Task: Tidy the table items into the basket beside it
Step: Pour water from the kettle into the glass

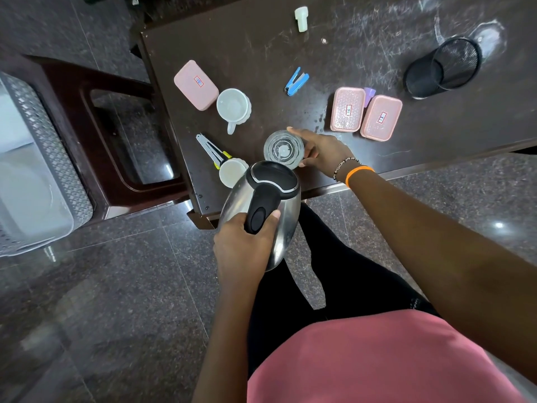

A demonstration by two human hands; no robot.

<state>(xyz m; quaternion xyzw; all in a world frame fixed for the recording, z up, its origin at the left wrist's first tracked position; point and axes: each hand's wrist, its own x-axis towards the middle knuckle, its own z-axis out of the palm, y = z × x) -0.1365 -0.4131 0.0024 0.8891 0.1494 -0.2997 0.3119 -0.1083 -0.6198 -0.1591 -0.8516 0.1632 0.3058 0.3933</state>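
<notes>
My left hand (242, 242) grips the black handle of a steel kettle (286, 225), held above the near table edge. My right hand (319, 151) curls round a clear glass (283, 148) standing on the dark table (377, 48). Also on the table: a white cup (234, 107), a second white cup (231, 171) partly hidden by the kettle, a pink box (196, 84), two more pink boxes (347, 109) (380, 117), a blue stapler (296, 81), metal tongs (210, 149), a pale green stopper (301, 18) and a black mesh holder (444, 68). The grey perforated basket (49, 141) stands at far left.
A dark brown stool (96, 82) stands between the table and the basket. A small purple item (369, 94) lies wedged behind the two right-hand pink boxes. Polished granite floor lies all around, and my legs are below the table edge.
</notes>
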